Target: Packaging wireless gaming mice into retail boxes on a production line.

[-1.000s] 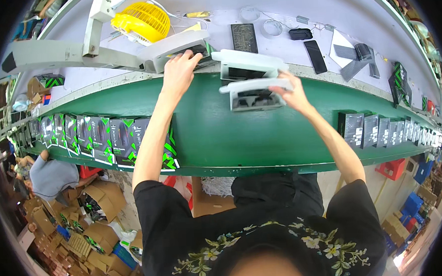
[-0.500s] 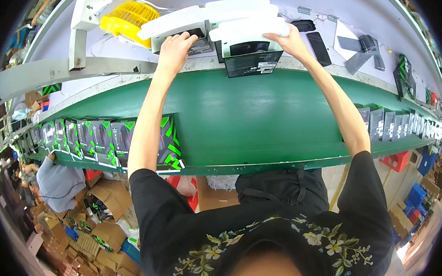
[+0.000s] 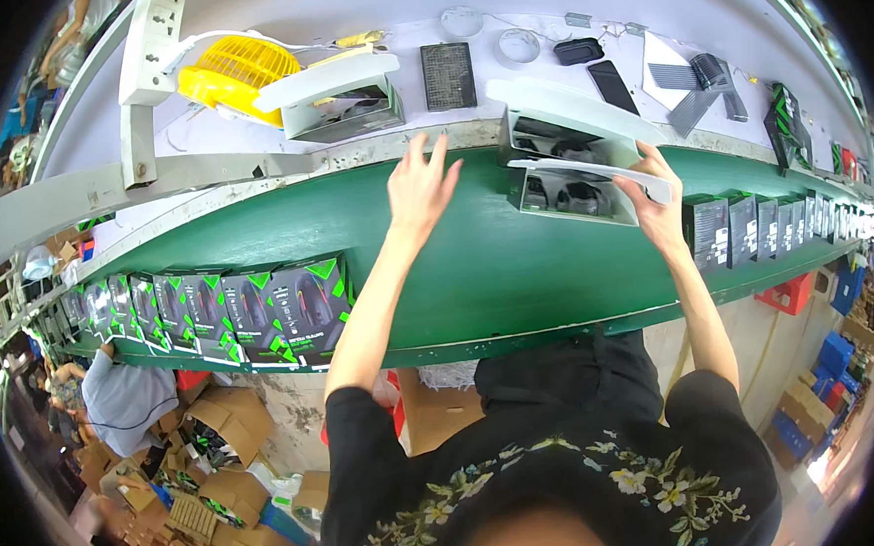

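My right hand (image 3: 658,197) grips the right ends of two open cartons, with its fingers around their raised white flaps. The far carton (image 3: 539,137) and the near carton (image 3: 532,191) stand side by side, overhanging the green belt; dark rounded items show inside both. My left hand (image 3: 420,190) is empty, fingers spread, above the belt to the left of these cartons. Another open carton (image 3: 336,128), its white flap up, stays on the white shelf beyond my left hand, out of its reach.
A yellow fan (image 3: 234,76), a dark flat panel (image 3: 448,77), tape rolls (image 3: 519,46) and a phone (image 3: 612,88) lie on the shelf. Rows of black-and-green boxes (image 3: 306,314) and more boxes (image 3: 707,232) line the green belt (image 3: 497,290). A person in grey (image 3: 127,398) is at the left.
The two cartons have come from the shelf edge toward me and to the right, in my right hand. My left hand has left the carton by the fan and moved nearer and right.
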Available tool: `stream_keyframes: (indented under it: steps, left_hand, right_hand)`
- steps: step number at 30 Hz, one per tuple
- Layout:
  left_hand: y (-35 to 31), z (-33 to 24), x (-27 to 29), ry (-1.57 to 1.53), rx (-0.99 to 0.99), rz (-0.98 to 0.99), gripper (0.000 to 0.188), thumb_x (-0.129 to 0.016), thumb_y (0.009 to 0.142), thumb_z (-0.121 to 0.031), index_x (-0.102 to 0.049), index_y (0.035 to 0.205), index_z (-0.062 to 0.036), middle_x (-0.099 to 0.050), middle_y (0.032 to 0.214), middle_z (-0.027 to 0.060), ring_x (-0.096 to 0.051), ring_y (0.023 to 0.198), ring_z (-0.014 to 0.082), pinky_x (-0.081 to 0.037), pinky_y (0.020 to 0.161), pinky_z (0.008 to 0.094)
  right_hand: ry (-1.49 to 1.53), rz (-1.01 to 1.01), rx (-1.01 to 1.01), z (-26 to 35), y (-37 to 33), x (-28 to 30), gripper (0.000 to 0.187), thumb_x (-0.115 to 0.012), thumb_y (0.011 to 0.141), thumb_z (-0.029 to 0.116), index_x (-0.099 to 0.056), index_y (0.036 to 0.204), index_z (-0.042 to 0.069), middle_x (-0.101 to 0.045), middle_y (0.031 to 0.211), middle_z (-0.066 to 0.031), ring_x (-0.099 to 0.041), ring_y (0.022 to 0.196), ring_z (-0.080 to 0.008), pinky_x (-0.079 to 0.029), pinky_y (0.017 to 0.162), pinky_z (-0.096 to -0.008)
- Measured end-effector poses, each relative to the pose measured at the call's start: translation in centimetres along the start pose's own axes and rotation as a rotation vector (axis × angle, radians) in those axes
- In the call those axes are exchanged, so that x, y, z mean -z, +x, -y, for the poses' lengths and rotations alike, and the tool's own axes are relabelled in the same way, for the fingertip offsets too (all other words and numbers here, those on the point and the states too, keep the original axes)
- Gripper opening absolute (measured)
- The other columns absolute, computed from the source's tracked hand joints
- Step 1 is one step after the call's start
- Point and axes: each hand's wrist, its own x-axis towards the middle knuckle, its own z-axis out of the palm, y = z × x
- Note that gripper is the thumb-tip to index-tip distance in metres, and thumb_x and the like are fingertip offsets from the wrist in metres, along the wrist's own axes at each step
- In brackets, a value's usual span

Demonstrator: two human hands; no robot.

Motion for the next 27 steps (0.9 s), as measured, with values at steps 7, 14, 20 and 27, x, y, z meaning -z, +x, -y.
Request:
stream_keyframes:
  steps: [7,14,20,27]
  left_hand:
    - [12.1,0.7,-7.0,0.061,0.477,-0.233,0.095,-0.08,0.06,-0.051,-0.041,0.132,-0.0023,-0.05,0.121,0.0248,-0.049,0.115,0.041,-0.04,0.097,0.0499]
    - [11.0,-3.7,-5.8,0.178,0.322,0.092,0.096,-0.082,0.055,-0.045,-0.043,0.131,-0.0009,-0.053,0.112,0.0219,-0.055,0.107,0.0374,-0.046,0.089,0.0487]
    - [16.0,-8.1,-0.9,-0.02,0.232,0.081,0.079,-0.073,0.059,-0.052,-0.059,0.117,-0.0005,-0.06,0.104,0.0235,-0.062,0.092,0.0392,-0.052,0.079,0.0464]
    - [24.5,-13.6,-6.9,0.006,0.176,0.017,0.085,-0.073,0.061,-0.058,-0.058,0.124,-0.0019,-0.056,0.119,0.0237,-0.054,0.111,0.037,-0.044,0.092,0.0505]
  right_hand:
    - [-0.052,-0.06,-0.094,1.5,-4.4,1.8,0.014,-0.073,0.073,-0.001,-0.064,0.082,-0.004,-0.058,0.121,-0.0233,-0.057,0.116,-0.0347,-0.042,0.099,-0.0369]
    - [-0.095,-0.139,-0.264,1.8,-11.3,6.4,0.015,-0.072,0.071,-0.005,-0.064,0.084,-0.004,-0.058,0.122,-0.0231,-0.056,0.118,-0.0341,-0.043,0.098,-0.0385]
    - [-0.079,-0.128,-0.292,1.8,-13.6,5.9,0.019,-0.073,0.065,-0.005,-0.064,0.082,-0.001,-0.059,0.116,-0.0232,-0.061,0.104,-0.0354,-0.044,0.094,-0.0381]
    - [-0.032,-0.105,-0.331,2.6,-14.6,5.7,0.02,-0.071,0.066,-0.008,-0.063,0.083,-0.002,-0.059,0.118,-0.0211,-0.062,0.098,-0.0287,-0.049,0.077,-0.0323]
